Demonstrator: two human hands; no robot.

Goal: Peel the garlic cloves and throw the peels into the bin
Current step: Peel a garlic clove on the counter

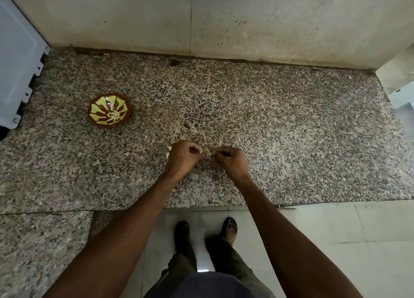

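Note:
Both hands hover close together above the speckled granite counter (pixel 291 129). My left hand (pixel 182 155) and my right hand (pixel 228 160) each have their fingers curled, and between their fingertips they pinch a small pale garlic clove (pixel 205 154). A scrap of white peel (pixel 168 151) shows at the left edge of my left hand. Far to the left on the counter sits a red and green patterned bowl (pixel 109 109) with several pale peeled cloves (pixel 113 115) inside. No bin is in view.
A grey appliance (pixel 15 69) stands at the counter's left end and a white object (pixel 401 78) at the right end. A tiled wall (pixel 224 17) backs the counter. Below the counter edge are my feet on the pale tiled floor (pixel 336 241).

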